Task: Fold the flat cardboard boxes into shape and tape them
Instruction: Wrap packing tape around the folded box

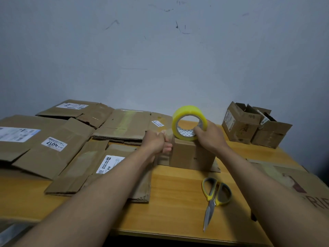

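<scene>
Folded-up small cardboard box (193, 154) upright at the centre of the wooden table (178, 202), flaps closed on top, contents hidden. Yellow tape roll (189, 123) standing on edge on the box's top, gripped by the right hand (211, 135), fingers curled through the core and thumb over the outer rim. At the 9 o'clock side of the box, left hand (157, 143) closed in a pinch on the free end of clear tape (168, 131), stretched in a short span from the roll toward the box's left top edge; knuckles just beside the box wall. Flat cardboard boxes (53, 139) overlapping across 9 to 11 o'clock, several bearing white shipping labels, one printed 4017 (54, 143). Nearest flattened piece (99, 173) at 8 o'clock, partly under the left forearm. Two shaped boxes (254, 126) side by side at 2 o'clock near the wall, top flaps standing open; interiors dark, contents not discernible. Grey-and-yellow scissors (214, 196) lying closed at 5 o'clock, blades pointing toward the near table edge, well apart from the box. Another flat sheet with red print (293, 179) at 4 o'clock, under the right forearm.
</scene>
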